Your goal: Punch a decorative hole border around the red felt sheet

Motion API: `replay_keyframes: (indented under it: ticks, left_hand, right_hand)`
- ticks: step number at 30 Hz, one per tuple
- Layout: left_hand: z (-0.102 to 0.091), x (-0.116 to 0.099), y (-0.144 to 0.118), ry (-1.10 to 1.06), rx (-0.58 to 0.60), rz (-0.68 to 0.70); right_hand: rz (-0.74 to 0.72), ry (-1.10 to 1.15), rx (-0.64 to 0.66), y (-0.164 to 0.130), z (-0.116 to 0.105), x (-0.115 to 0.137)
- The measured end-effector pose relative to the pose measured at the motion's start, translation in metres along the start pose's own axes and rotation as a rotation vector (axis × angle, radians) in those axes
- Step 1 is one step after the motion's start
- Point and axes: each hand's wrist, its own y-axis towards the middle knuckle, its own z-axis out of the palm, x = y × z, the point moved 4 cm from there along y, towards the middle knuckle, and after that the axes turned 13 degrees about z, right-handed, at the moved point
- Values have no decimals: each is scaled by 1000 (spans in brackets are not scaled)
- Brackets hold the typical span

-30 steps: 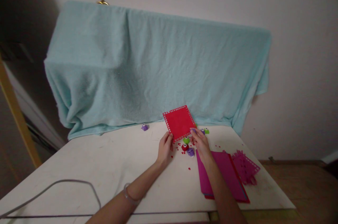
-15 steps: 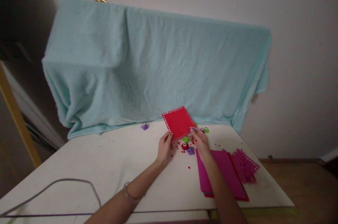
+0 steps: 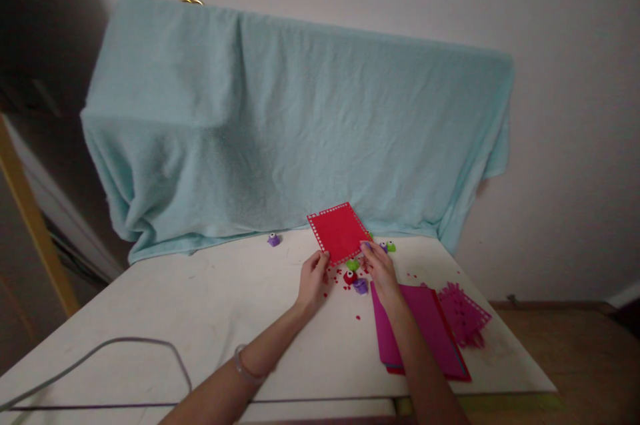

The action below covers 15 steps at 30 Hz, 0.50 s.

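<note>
A red sheet of paper [image 3: 341, 233], tilted up above the table, has rows of small punched holes along its edges. My left hand [image 3: 314, 278] pinches its near left corner between thumb and fingers. At the near right edge of the sheet, my right hand [image 3: 381, 271] is closed around a small purple craft punch [image 3: 367, 246], mostly hidden by the fingers. Just below the sheet stand a green punch [image 3: 353, 265], a red punch [image 3: 350, 277] with an eye on it and a purple punch [image 3: 361, 286]. Tiny red paper cutouts [image 3: 325, 295] lie scattered around them.
Magenta and red sheets [image 3: 425, 325] are stacked under my right forearm. Punched magenta paper [image 3: 465, 315] lies to their right. Another purple punch [image 3: 273, 239] sits far left, a green one [image 3: 391, 247] behind my right hand. A grey cable [image 3: 135, 340] crosses the front left; a light-blue cloth [image 3: 320, 125] hangs behind.
</note>
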Motion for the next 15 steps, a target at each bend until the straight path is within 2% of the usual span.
replay_keyframes:
  ticks: [15]
  left_hand:
    - [0,9,-1,2,17,-38]
  right_hand:
    - [-17,-16,-20,-1,0,2]
